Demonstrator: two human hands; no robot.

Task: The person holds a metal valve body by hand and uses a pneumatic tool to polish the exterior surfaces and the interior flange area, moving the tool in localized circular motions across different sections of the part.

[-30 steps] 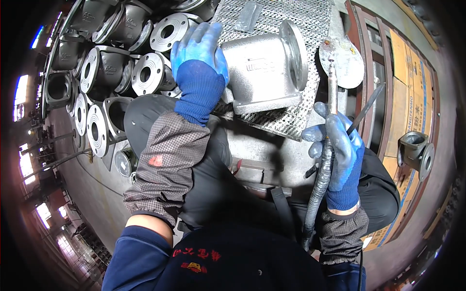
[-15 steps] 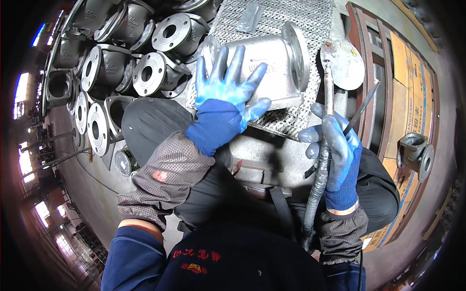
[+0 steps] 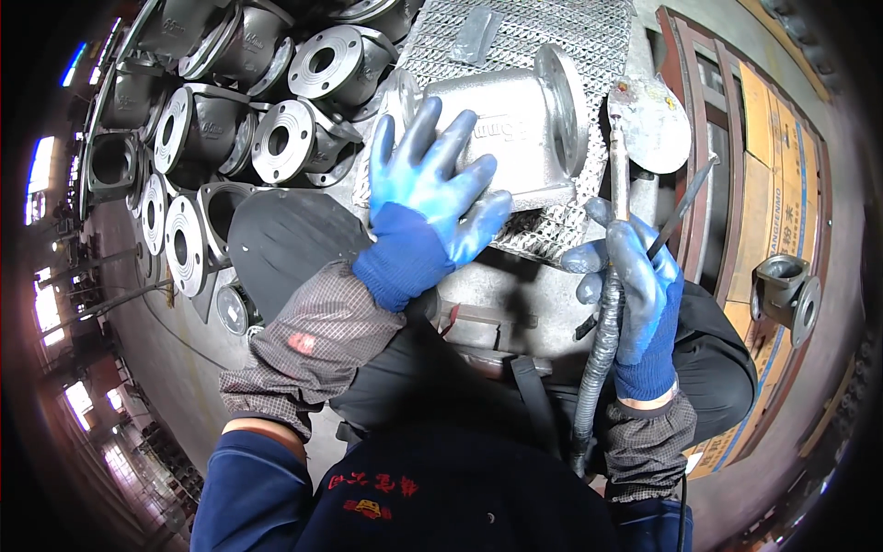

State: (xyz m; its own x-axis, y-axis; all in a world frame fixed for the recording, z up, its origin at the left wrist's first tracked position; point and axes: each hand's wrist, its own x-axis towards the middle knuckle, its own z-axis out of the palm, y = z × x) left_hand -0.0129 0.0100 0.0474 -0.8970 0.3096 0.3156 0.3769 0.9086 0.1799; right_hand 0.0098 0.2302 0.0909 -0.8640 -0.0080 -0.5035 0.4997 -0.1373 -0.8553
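A silver-grey flanged cast-metal valve body (image 3: 515, 138) lies on its side on a mesh-topped bench (image 3: 575, 216). My left hand (image 3: 428, 189), in a blue coated glove, rests on its near left part with the fingers spread. At the right, my gloved right hand (image 3: 635, 262) is closed around a slender metal handpiece (image 3: 620, 179) on a ribbed, tape-wrapped hose (image 3: 600, 368); its tip points away from me. A dark flat metal bar (image 3: 685, 207) also sticks out of that hand toward the far right. Part of the bar is hidden by the fingers.
Several similar flanged castings (image 3: 189, 133) are stacked at the far left. A pale round plate (image 3: 658, 124) stands beside the bench. To the right are a brown metal frame (image 3: 727, 138), flattened cardboard (image 3: 782, 184) and one small casting (image 3: 786, 290). A clear packet (image 3: 476, 35) lies on the mesh.
My left hand has slid slightly toward me, its fingers a little more bent. The casting's raised marks look different, so it seems to have turned. My right hand has barely moved.
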